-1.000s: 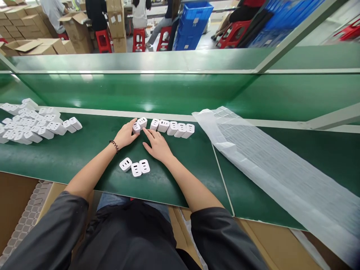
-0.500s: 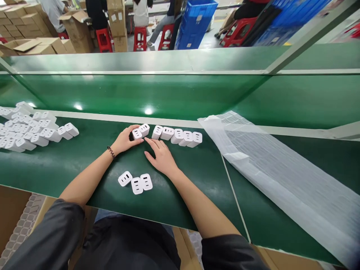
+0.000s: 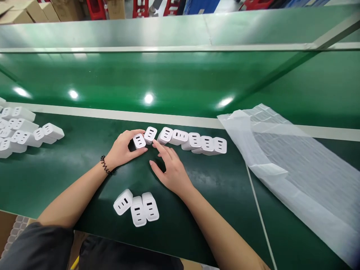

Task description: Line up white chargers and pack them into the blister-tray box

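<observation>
A: From the head camera, what is the left hand (image 3: pixel 122 149) doing?

B: It is cupped around a small white plastic charger block (image 3: pixel 139 141) with three dark slots on its face, thumb below it and fingers curled over the far side, so it grips that block. The block rests on the glossy green tabletop (image 3: pixel 84 157), at the left end of a row.

A: And the right hand (image 3: pixel 171 170)?

B: Loose and empty, palm down on the tabletop. Its forefinger stretches up toward a second white charger block (image 3: pixel 150 134), which sits just beside the gripped one; I cannot tell whether the fingertip touches it.

A: What lies around them?

B: The row of five more white charger blocks (image 3: pixel 194 141) runs off to the right, each touching the next. Nearer the body, between the two forearms, a cluster of three white charger blocks (image 3: pixel 137 208) lies face up. Far to the left is a pile of white charger blocks (image 3: pixel 22 131), well apart from the hands. On the right, a sheet of translucent white plastic film (image 3: pixel 295 168) is spread over the tabletop, its near corner close to the row's right end.

A: Anything in the way?

B: The right hand itself lies in front of the row's left end. A black coiled band (image 3: pixel 105 165) circles the left wrist.
</observation>
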{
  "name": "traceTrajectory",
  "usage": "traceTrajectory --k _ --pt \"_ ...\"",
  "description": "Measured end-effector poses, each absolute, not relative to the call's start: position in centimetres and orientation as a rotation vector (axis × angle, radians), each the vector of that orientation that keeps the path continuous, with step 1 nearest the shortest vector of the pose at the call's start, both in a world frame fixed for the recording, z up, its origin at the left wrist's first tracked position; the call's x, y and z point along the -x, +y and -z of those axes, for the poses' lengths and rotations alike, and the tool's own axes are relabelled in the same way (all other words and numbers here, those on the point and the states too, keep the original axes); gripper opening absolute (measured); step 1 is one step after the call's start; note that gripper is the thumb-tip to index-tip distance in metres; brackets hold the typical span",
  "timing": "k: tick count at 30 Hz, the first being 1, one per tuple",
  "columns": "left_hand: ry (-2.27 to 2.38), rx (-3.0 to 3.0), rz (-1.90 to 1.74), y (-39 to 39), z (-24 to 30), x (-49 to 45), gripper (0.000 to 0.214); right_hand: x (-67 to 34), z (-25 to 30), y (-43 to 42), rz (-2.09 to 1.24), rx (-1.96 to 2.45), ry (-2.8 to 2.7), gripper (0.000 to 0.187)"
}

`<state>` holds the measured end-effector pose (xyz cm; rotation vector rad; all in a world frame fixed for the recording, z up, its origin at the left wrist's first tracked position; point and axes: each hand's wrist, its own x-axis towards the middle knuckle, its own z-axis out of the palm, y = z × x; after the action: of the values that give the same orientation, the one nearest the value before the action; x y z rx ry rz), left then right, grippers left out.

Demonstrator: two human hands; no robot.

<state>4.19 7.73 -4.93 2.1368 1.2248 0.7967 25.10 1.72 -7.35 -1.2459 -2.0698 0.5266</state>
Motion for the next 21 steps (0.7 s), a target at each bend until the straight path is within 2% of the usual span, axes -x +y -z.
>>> traceTrajectory --k 21 --pt "0.959 -2.207 -0.971 8.02 4.92 -4.09 0.039 -25.43 6.82 1.38 -0.548 1.29 -2.093 0.076"
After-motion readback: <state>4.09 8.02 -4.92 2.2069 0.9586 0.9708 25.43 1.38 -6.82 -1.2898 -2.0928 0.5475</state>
